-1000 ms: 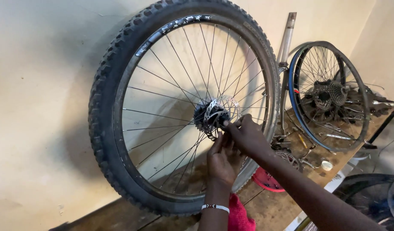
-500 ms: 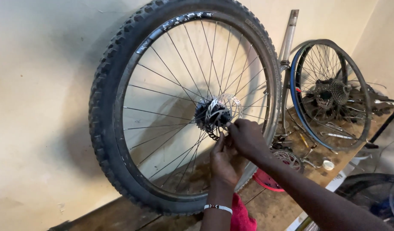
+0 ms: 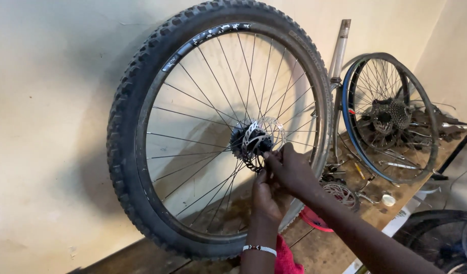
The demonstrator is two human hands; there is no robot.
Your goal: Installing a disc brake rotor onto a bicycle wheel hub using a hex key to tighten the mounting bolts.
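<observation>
Head view: disc rotor (image 3: 257, 138) at hub of big knobby wheel (image 3: 220, 127), which stands upright vs. the pale wall (image 3: 45, 101) on a wood bench (image 3: 345, 238). Right hand (image 3: 290, 170) pinches the rotor's lower edge; left hand (image 3: 266, 195) just below, fingers up at the rotor, grip unclear. Smaller wheel w/ cassette (image 3: 390, 116) leans to the right, well apart.

A smaller wheel (image 3: 390, 116) is leaned against the wall at right; a red disc (image 3: 314, 220) is seen on the tabletop (image 3: 345, 243).
</observation>
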